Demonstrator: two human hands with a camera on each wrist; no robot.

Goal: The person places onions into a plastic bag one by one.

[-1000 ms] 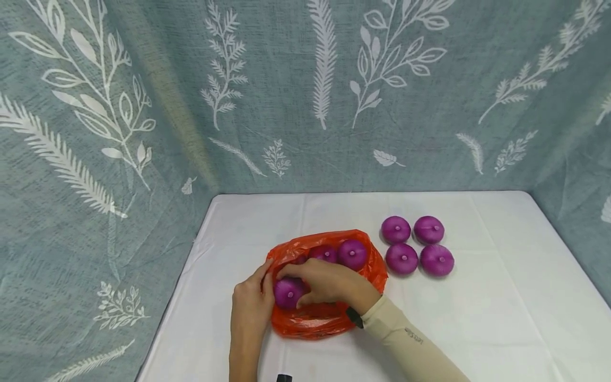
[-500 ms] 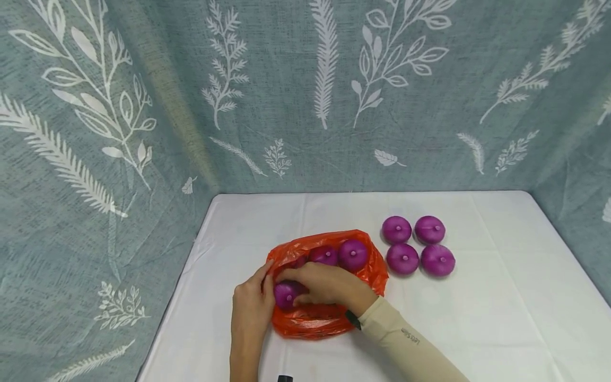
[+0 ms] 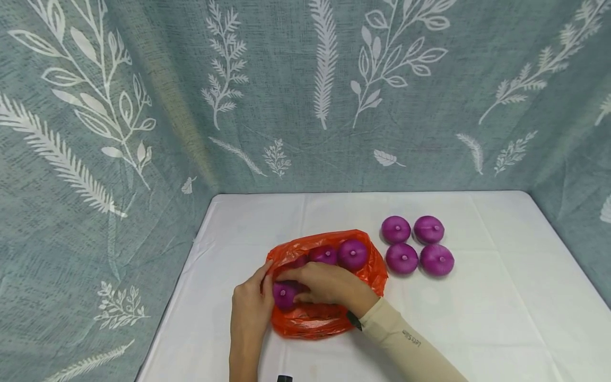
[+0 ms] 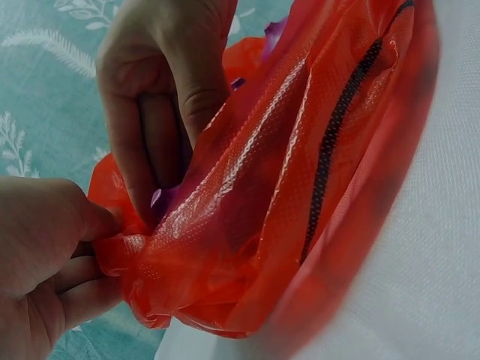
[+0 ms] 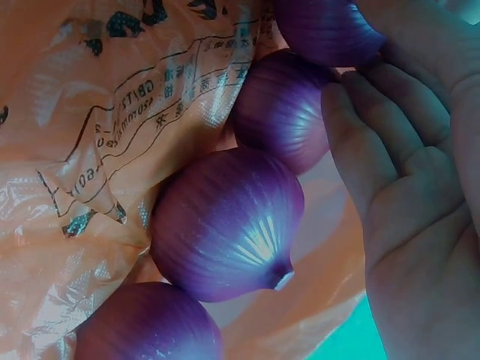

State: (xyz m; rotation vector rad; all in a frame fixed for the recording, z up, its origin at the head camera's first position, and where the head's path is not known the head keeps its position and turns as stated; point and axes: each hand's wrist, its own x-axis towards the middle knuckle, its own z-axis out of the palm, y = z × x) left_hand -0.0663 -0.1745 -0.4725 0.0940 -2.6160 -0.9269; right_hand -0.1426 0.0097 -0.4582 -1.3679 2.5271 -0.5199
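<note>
A red plastic bag (image 3: 317, 326) lies with its mouth spread wide, several purple onions inside. My left hand (image 3: 250, 305) pinches the bag's left rim between thumb and fingers, seen close up in the left wrist view. Reaching into the bag, my right hand (image 3: 329, 286) grips an onion (image 3: 285, 294) at the left side, thumb on the near side and fingers on the far side. Behind that hand sit two more onions, one in the middle (image 3: 323, 254) and one at the right (image 3: 352, 254). In the right wrist view, onions (image 5: 229, 225) line up against the bag's printed wall.
Beyond the bag's right side, several loose onions stand in a two-by-two group, among them a front right one (image 3: 436, 260). A white cloth covers the table (image 3: 501, 318). Blue-green leaf-patterned fabric (image 3: 296, 106) hangs behind it and at both sides.
The onion in my right hand has turned, its stem shifting up and to the left. That hand has dipped slightly into the bag. My left hand keeps its place on the rim.
</note>
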